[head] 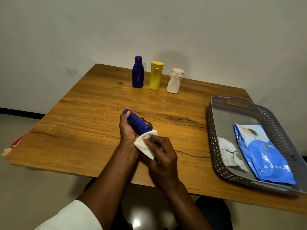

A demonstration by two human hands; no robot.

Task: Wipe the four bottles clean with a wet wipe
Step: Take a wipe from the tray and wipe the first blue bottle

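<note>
My left hand (pixel 127 130) grips a small blue bottle (pixel 137 122), tilted with its cap pointing away and to the left, above the middle of the wooden table (pixel 79 113). My right hand (pixel 161 151) presses a white wet wipe (pixel 145 143) against the bottle's lower end. Three more bottles stand upright in a row at the far edge: a dark blue bottle (pixel 138 73), a yellow bottle (pixel 155 75) and a white bottle (pixel 175 81).
A grey perforated tray (pixel 214 127) sits at the right edge of the table. It holds a blue pack of wipes (pixel 264 156) and crumpled white wipes (pixel 230 151). Something red (pixel 17 141) shows below the table's left edge.
</note>
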